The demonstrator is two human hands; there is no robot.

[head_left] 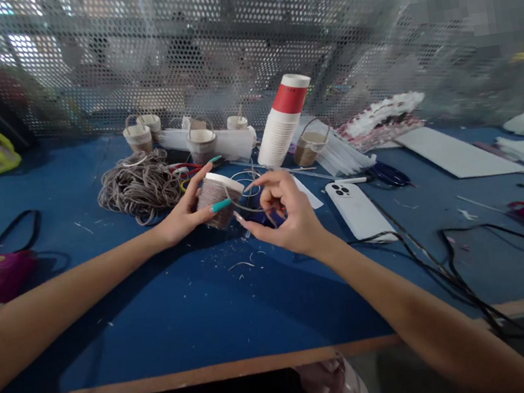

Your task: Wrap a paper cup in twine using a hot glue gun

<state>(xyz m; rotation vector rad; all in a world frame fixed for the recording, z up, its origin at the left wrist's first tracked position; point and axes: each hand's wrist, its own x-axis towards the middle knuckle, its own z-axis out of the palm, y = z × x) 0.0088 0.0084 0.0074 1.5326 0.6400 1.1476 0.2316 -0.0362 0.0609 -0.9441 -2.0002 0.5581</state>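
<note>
My left hand (pixel 189 210) grips a paper cup (pixel 214 204) wrapped in grey-brown cord, thumb on the near side and fingers over the far side. The cup tilts, with its white rim up and to the right. Just right of it, my right hand (pixel 289 215) is curled round a strand of grey cord (pixel 249 209) that runs from the cup. Its thumb and forefinger tips are apart, close to the cup's side. Behind my left hand lies a loose heap of the same cord (pixel 136 185). The cup's far side is hidden.
Behind stand a stack of paper cups (pixel 277 136) and several small cord-wrapped baskets (pixel 203 145). A white phone (pixel 359 212) lies to the right, beside black cables (pixel 453 274). Magenta glue guns (pixel 2 275) lie at both sides. Clippings dot the blue table (pixel 211 321).
</note>
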